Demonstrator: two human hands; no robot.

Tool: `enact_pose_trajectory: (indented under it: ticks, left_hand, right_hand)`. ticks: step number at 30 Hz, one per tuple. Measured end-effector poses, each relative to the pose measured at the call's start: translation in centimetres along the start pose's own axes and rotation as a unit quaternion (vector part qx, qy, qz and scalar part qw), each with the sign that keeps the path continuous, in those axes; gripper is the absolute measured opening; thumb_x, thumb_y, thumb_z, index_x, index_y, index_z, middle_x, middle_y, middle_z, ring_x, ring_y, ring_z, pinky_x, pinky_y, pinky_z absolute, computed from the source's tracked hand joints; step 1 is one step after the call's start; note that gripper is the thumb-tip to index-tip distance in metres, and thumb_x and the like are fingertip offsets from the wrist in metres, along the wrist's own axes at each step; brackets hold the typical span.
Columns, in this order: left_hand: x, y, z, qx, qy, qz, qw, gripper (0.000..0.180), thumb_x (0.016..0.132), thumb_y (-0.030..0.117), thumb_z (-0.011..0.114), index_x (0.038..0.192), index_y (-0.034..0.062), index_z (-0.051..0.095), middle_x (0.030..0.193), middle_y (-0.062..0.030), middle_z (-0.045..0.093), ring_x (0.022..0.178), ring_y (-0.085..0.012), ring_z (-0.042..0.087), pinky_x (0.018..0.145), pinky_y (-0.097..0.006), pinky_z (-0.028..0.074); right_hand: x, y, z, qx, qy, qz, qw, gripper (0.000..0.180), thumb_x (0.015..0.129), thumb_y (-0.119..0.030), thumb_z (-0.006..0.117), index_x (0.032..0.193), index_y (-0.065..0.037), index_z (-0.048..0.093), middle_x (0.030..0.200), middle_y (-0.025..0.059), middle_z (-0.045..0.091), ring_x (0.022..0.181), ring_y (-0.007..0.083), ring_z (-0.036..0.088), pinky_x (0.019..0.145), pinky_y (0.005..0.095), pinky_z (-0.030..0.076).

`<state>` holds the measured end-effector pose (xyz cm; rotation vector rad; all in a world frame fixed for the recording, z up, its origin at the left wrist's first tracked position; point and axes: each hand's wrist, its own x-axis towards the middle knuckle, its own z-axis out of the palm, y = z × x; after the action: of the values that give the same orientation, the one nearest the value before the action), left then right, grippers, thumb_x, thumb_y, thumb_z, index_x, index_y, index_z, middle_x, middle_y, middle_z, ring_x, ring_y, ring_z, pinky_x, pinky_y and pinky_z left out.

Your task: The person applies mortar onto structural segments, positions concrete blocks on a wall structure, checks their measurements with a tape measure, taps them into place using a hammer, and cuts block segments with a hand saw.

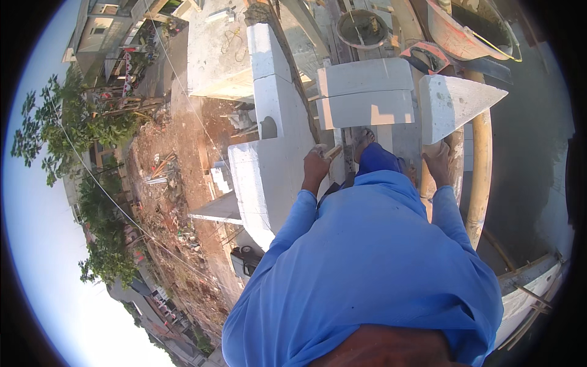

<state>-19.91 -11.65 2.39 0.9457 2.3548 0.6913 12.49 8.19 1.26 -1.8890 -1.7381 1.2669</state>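
Observation:
My left hand [315, 166] is closed around a short piece of light wood [333, 153] like a handle, beside the white block wall [281, 162]; its far end is hard to make out. Fingers curled, my right hand [436, 164] is at the near edge of a white block cut to a wedge [455, 107]. Whether it grips anything is hidden. Ahead of my bare foot [365, 139], two white blocks [365, 95] lie side by side across the planks. A handsaw [426, 58] with a red and black handle rests just beyond the wedge.
Beyond the blocks stands a round mortar bucket [362, 29]; a large tub [468, 27] is at the far right. Bamboo poles [480, 177] run along the right of the planks. Past the wall at left, the ground [171, 183] lies far below, with rubble and trees.

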Motion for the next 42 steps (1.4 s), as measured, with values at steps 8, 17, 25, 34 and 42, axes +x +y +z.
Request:
enact_pose_trajectory:
  ticks: [8, 17, 25, 34, 42]
  left_hand:
    - [9.7, 2.8, -1.5, -0.014, 0.047, -0.02, 0.999, 0.03, 0.074, 0.016, 0.062, 0.1, 0.001, 0.065, 0.088, -0.0201, 0.067, 0.083, -0.0337, 0.066, 0.076, -0.039, 0.051]
    - [26.7, 15.0, -5.0, -0.019, 0.07, 0.127, 0.989, 0.027, 0.078, 0.019, 0.06, 0.098, 0.0029, 0.067, 0.089, -0.0194, 0.068, 0.084, -0.0322, 0.066, 0.075, -0.038, 0.051]
    - [49.3, 29.8, -3.5, 0.01, 0.065, 0.302, 0.951, 0.03, 0.081, 0.025, 0.058, 0.099, 0.0031, 0.067, 0.088, -0.0205, 0.067, 0.085, -0.0356, 0.065, 0.076, -0.04, 0.05]
    - [79.5, 43.6, 6.4, 0.236, 0.057, 0.37, 0.897, 0.044, 0.083, 0.044, 0.052, 0.096, 0.0038, 0.067, 0.099, -0.02, 0.066, 0.097, -0.0339, 0.062, 0.084, -0.042, 0.048]
    - [82.8, 50.5, 12.7, 0.341, -0.013, 0.29, 0.894, 0.045, 0.081, 0.045, 0.059, 0.107, 0.0089, 0.064, 0.125, -0.0146, 0.052, 0.119, -0.0341, 0.045, 0.093, -0.043, 0.043]
  right_hand:
    - [1.2, 0.5, 0.7, -0.293, 0.017, -0.048, 0.955, 0.079, 0.072, -0.031, 0.071, 0.133, 0.002, 0.034, 0.127, 0.0231, 0.042, 0.125, 0.0399, 0.033, 0.1, 0.0492, 0.031]
    - [2.4, 3.3, 1.1, -0.221, 0.003, -0.078, 0.972, 0.059, 0.066, -0.022, 0.073, 0.12, -0.01, 0.054, 0.127, 0.0128, 0.045, 0.118, 0.0367, 0.031, 0.099, 0.0512, 0.024]
    - [1.8, 0.9, 0.8, -0.194, 0.001, 0.034, 0.98, 0.054, 0.067, -0.022, 0.071, 0.117, -0.009, 0.055, 0.121, 0.0129, 0.049, 0.114, 0.0362, 0.036, 0.096, 0.049, 0.028]
    - [4.5, -3.5, 1.8, -0.168, 0.0, 0.18, 0.969, 0.05, 0.069, -0.023, 0.069, 0.115, -0.009, 0.056, 0.118, 0.0136, 0.05, 0.111, 0.0365, 0.038, 0.093, 0.0489, 0.03]
    - [4.6, -6.1, 2.1, -0.155, 0.002, 0.282, 0.947, 0.047, 0.071, -0.023, 0.067, 0.114, -0.008, 0.056, 0.115, 0.0143, 0.052, 0.107, 0.0368, 0.041, 0.091, 0.0489, 0.031]
